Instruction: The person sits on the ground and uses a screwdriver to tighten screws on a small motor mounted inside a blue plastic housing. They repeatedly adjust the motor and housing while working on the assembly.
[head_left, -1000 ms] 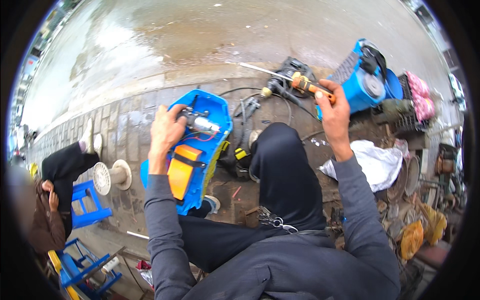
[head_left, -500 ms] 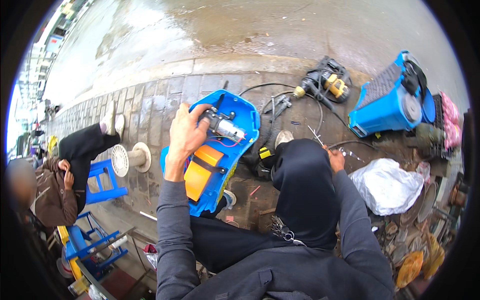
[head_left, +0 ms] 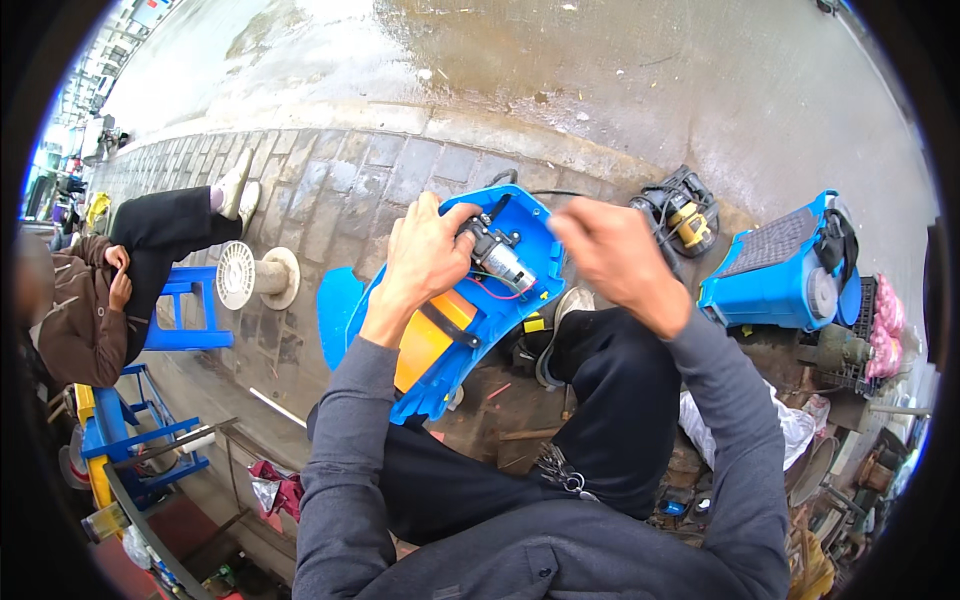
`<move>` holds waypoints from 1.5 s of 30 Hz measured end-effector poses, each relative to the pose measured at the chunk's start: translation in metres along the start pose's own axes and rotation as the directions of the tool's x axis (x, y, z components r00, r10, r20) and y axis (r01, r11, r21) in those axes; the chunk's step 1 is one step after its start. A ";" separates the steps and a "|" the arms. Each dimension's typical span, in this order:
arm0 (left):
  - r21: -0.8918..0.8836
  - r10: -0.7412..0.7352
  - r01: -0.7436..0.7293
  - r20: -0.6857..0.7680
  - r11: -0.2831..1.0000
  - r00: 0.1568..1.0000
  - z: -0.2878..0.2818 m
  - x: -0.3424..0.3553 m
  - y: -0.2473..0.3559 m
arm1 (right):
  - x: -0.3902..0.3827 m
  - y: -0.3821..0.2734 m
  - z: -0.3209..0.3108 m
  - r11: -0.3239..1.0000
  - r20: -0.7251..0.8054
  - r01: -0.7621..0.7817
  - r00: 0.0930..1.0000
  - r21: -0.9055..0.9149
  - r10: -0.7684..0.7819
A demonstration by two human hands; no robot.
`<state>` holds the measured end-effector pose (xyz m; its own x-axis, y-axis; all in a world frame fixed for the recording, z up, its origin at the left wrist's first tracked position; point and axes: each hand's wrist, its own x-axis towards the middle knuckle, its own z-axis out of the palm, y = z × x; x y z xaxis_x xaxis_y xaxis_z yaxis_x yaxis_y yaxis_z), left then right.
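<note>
Your left hand (head_left: 425, 257) grasps the motor (head_left: 508, 266), seemingly steadying it toward the blue shell's (head_left: 535, 228) far edge. Your right hand (head_left: 622, 256) blurs near its right edge, grip impossible to tell. A black strap (head_left: 449, 326) presumably secures the orange box (head_left: 424, 353).

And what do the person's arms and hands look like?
The left hand and right hand wear no gloves. Long, dark grey sleeves cover both arms, ending near the wrists. The right hand is blurred.
</note>
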<state>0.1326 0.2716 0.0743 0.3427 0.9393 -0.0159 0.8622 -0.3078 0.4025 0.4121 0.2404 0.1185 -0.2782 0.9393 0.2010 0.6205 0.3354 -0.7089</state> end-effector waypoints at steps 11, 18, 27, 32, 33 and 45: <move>-0.027 -0.014 0.012 -0.057 1.000 0.998 0.008 -0.004 -0.004 | 0.059 -0.012 0.085 0.936 0.204 -0.089 0.965 -0.340 0.166; -0.060 0.003 -0.008 -0.085 0.998 0.996 0.008 -0.006 -0.010 | 0.066 -0.001 0.096 0.934 0.234 -0.046 0.963 -0.353 0.136; -0.066 0.032 -0.040 -0.128 0.997 0.991 0.010 -0.008 -0.009 | 0.062 0.001 0.096 0.939 0.225 0.012 0.972 -0.344 0.071; -0.037 0.035 -0.040 -0.131 0.999 0.991 0.011 -0.008 -0.008 | 0.056 0.003 0.101 0.966 0.096 -0.076 0.990 -0.246 0.103; -0.027 0.035 -0.039 -0.131 0.999 0.991 0.011 -0.008 -0.007 | 0.056 0.003 0.102 0.958 0.099 -0.117 0.984 -0.262 0.147; -0.022 0.039 -0.041 -0.098 0.999 0.994 0.009 -0.006 -0.002 | 0.055 0.003 0.099 0.895 0.112 -0.445 0.888 -0.036 0.446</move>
<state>0.1323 0.2650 0.0653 0.3377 0.9370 0.0895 0.8388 -0.3427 0.4230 0.3262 0.2855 0.0604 -0.0521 0.9755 -0.2138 0.7052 -0.1157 -0.6995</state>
